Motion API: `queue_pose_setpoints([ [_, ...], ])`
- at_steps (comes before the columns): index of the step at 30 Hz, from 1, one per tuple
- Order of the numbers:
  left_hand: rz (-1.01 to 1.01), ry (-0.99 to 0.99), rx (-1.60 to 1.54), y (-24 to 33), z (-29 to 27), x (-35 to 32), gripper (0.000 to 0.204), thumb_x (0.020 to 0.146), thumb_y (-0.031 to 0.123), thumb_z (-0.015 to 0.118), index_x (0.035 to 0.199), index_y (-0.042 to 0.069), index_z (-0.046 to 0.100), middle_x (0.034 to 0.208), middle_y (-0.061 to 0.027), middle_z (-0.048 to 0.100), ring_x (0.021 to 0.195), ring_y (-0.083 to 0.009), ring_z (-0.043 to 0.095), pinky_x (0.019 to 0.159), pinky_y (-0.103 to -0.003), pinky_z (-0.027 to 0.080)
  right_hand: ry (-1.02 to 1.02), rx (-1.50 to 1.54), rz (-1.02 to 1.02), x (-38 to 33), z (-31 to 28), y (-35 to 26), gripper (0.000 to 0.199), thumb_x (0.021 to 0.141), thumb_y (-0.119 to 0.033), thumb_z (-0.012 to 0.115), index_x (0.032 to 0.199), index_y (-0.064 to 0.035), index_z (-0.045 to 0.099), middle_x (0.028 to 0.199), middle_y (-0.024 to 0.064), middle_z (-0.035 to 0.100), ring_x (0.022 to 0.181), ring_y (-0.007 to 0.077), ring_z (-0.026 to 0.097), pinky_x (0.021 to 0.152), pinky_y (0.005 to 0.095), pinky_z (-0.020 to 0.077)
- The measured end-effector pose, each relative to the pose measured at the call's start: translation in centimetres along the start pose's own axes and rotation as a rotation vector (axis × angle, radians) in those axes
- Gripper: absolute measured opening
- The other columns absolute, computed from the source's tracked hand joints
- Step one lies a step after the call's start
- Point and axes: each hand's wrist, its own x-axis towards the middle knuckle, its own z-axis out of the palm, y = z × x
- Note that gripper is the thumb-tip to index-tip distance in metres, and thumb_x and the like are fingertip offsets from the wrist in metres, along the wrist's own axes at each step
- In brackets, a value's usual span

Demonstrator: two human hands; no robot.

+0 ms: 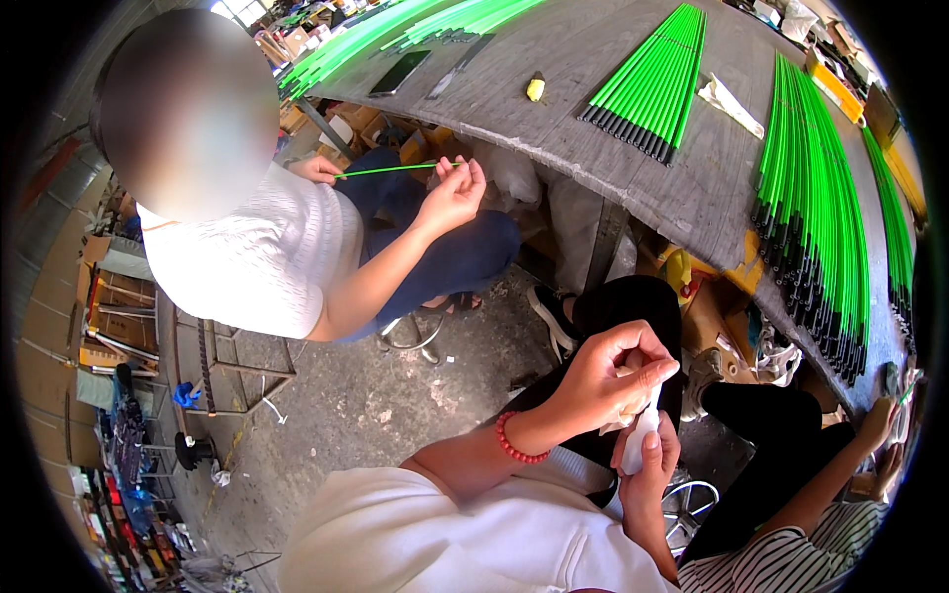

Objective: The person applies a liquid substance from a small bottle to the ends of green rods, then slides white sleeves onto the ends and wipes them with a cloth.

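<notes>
1. Head view, far left: one shelving rack [124,316] holds boxes.
2. One co-worker [247,252], in a white knit top, sits facing right. Two raised hands hold one thin green rod [386,170] between them, roughly level.
3. Upper middle: on the one grey table [554,54] lie one dark, phone-like slab [400,73] and one yellow lump [536,90], apart from each other.
4. Lower centre: the person's left hand [598,381], one red bead bracelet [511,440] at its wrist, reaches in from the lower left. It is bent over, thumb and fingers drawn narrow in a pinch on one pale scrap [624,372], partly hidden.
5. Just below, the right hand [660,463] rises from the lower edge, fingers upward, curled around one white bottle-shaped piece [642,441], its narrow end up by the left fingertips.
6. Upper right, on the table: three groups of black-ended green rods, too dense to count: a fan [654,74], a wide bunch [816,198] and a narrow bunch [887,212]. One white strip [732,105] lies between the first two.
7. Far right: a second co-worker [791,558], striped sleeve showing, has two hands at the table edge; their grip I cannot tell.
</notes>
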Motion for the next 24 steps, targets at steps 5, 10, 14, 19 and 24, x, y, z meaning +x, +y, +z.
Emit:
queue_pose_setpoints([
  [5, -0.044, -0.008, -0.053, 0.25, 0.07, -0.03, 0.011, 0.088, 0.004, 0.058, 0.080, 0.003, 0.050, 0.066, -0.0001, 0.050, 0.049, -0.0030, 0.044, 0.043, -0.020, 0.034, 0.004, -0.014, 0.011, -0.01, 0.06, -0.26, 0.049, 0.084, -0.050, 0.058, 0.087, -0.0022, 0.050, 0.064, 0.0040, 0.052, 0.047, 0.0094, 0.049, 0.039, 0.0199, 0.0325],
  [10, -0.053, -0.001, -0.044, 0.17, 0.18, -0.03, 0.011, 0.088, 0.005, 0.058, 0.081, 0.003, 0.051, 0.066, -0.0002, 0.051, 0.050, -0.0030, 0.045, 0.043, -0.019, 0.034, 0.009, -0.013, 0.009, -0.03, 0.01, -0.13, 0.049, 0.084, -0.051, 0.058, 0.087, -0.0025, 0.050, 0.064, 0.0037, 0.052, 0.047, 0.0092, 0.049, 0.039, 0.0197, 0.0323],
  [14, -0.031, 0.006, 0.001, 0.16, 0.24, 0.01, 0.011, 0.088, 0.005, 0.059, 0.081, 0.003, 0.052, 0.067, 0.0000, 0.051, 0.053, -0.0029, 0.046, 0.046, -0.019, 0.036, 0.003, -0.016, 0.012, -0.05, -0.17, -0.13, 0.049, 0.084, -0.051, 0.057, 0.087, -0.0027, 0.050, 0.065, 0.0034, 0.052, 0.048, 0.0089, 0.049, 0.039, 0.0196, 0.0324],
  [19, -0.034, 0.018, 0.021, -0.24, 0.14, 0.00, 0.010, 0.087, 0.006, 0.060, 0.081, 0.003, 0.053, 0.069, 0.0002, 0.053, 0.057, -0.0027, 0.048, 0.049, -0.018, 0.037, 0.005, -0.021, 0.017, -0.10, -0.27, -0.11, 0.049, 0.085, -0.051, 0.057, 0.087, -0.0027, 0.050, 0.064, 0.0037, 0.052, 0.048, 0.0087, 0.049, 0.040, 0.0195, 0.0324],
  [24, -0.059, 0.011, 0.019, -0.13, 0.15, 0.01, 0.010, 0.088, 0.007, 0.060, 0.082, 0.003, 0.054, 0.069, 0.0000, 0.053, 0.057, -0.0028, 0.049, 0.049, -0.018, 0.037, 0.015, -0.025, 0.013, -0.09, -0.22, -0.18, 0.048, 0.085, -0.051, 0.057, 0.086, -0.0028, 0.050, 0.060, 0.0039, 0.052, 0.047, 0.0086, 0.049, 0.040, 0.0193, 0.0320],
])
